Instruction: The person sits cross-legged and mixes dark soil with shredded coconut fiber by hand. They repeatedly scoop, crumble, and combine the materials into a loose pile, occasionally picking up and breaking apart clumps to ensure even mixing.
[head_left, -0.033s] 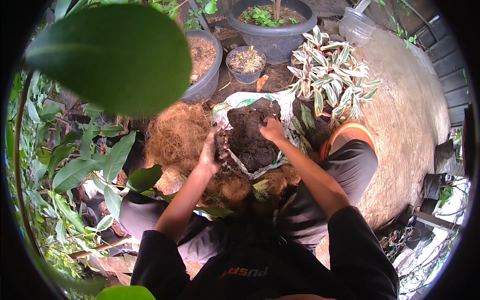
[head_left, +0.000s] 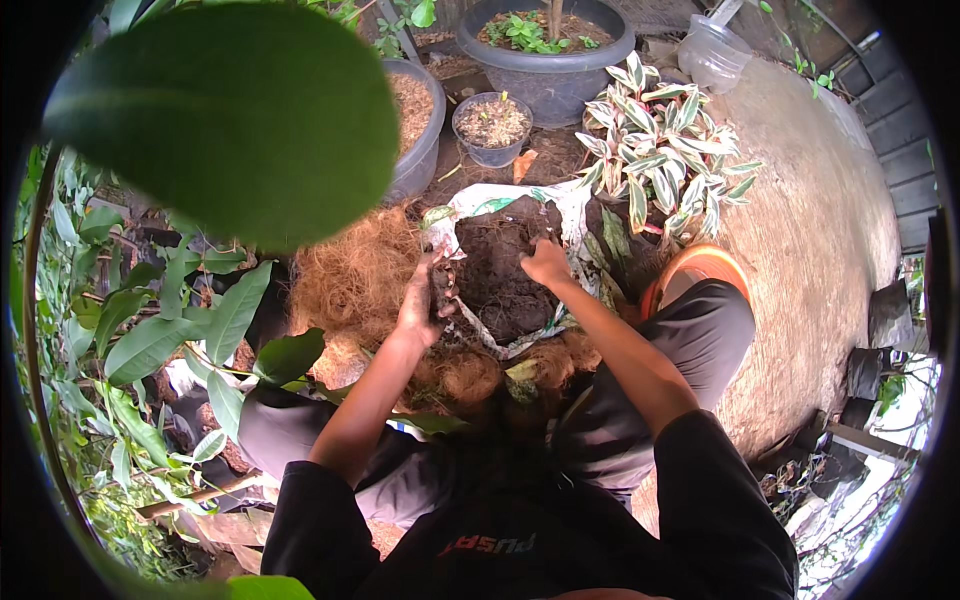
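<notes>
An opened white sack with green patches lies in front of me, full of dark soil. At its left edge is my left hand, soil-stained, with its fingers apart and the palm turned toward the soil. Above the right part of the soil is my right hand, its fingers curled together; what they hold, if anything, is hidden. A tangled heap of brown coconut fibre sits just left of my left hand. Several round fibrous clumps that look like coconut husks lie along the sack's near side.
A large leaf blocks the upper left. Grey pots and a small clear pot stand at the back. Behind right grows a variegated plant. An orange pot is beside my right knee; leafy branches crowd the left.
The large leaf in the foreground shifts slightly to the right and covers more of the left grey pot. My hands stay almost in place.
</notes>
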